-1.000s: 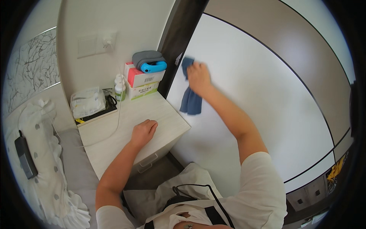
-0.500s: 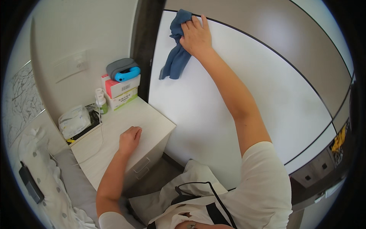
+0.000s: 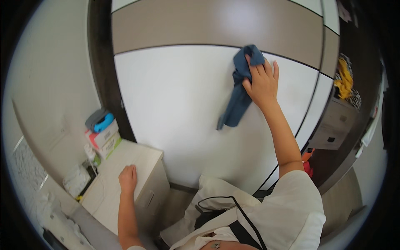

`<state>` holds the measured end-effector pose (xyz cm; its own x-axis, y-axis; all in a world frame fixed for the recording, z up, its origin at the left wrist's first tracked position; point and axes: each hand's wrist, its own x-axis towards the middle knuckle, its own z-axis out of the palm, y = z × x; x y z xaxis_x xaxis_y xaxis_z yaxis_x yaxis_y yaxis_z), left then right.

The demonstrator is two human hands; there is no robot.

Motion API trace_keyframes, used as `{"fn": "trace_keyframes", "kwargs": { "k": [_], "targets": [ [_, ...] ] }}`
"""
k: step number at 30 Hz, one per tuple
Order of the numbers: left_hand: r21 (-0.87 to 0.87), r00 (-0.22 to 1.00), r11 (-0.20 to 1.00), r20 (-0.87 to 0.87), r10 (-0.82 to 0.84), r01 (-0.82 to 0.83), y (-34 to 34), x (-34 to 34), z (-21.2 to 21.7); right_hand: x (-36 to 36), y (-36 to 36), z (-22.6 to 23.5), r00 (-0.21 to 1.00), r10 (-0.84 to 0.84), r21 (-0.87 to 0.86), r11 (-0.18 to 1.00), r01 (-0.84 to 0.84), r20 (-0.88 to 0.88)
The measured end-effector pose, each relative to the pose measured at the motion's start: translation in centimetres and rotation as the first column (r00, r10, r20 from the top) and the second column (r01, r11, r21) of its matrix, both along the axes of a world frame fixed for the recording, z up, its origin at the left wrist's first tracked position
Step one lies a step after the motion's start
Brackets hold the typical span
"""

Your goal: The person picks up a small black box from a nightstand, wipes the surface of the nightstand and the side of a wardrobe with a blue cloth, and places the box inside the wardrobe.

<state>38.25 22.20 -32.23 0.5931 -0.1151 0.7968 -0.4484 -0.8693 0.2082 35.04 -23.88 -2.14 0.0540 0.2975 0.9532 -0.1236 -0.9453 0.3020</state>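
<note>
Against a white wardrobe door panel [image 3: 179,96], my right hand [image 3: 264,85] presses a dark blue cloth [image 3: 239,104]. Some of the fingers are on the cloth, just below the beige band [image 3: 175,27] of the door, and its loose end hangs down toward the lower left. My left hand [image 3: 128,178] is closed in a loose fist and rests on the pale wooden top of a nightstand [image 3: 143,156]. Nothing shows in that fist.
At the nightstand's back stand stacked boxes [image 3: 104,135] with a grey-and-blue object [image 3: 100,121] on top. Beside them are a small bottle [image 3: 92,154] and a white packet [image 3: 76,181]. Open shelving on the right holds yellow fabric [image 3: 344,79]. Bedding [image 3: 58,225] lies lower left.
My right hand and the cloth have moved rightward across the door, from near its left edge toward its right side. The view has turned right. My left fist stays on the nightstand.
</note>
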Motion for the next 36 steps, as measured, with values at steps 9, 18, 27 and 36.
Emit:
{"fn": "trace_keyframes", "kwargs": {
  "k": [9,18,27,36],
  "targets": [
    [0.041,0.946,0.961,0.170,-0.276,0.273,-12.5,0.9,8.4,-8.2,-11.5,-2.4,0.930,-0.366,0.256,0.897,0.359,-0.023],
    [0.216,0.774,0.923,0.502,-0.385,0.319,-28.9,3.4,27.9,-2.1,-7.9,2.9,0.993,-0.082,0.178,0.982,0.066,0.084],
    [0.130,0.768,0.932,0.534,-0.353,0.338,-33.2,5.7,30.9,2.9,-3.2,13.3,0.974,0.123,-0.068,0.991,-0.112,0.189],
    [0.100,0.807,0.962,0.526,-0.269,0.255,-32.7,5.4,28.1,-0.5,-6.0,0.1,0.899,0.331,0.059,0.943,-0.328,-0.287]
  ]
}}
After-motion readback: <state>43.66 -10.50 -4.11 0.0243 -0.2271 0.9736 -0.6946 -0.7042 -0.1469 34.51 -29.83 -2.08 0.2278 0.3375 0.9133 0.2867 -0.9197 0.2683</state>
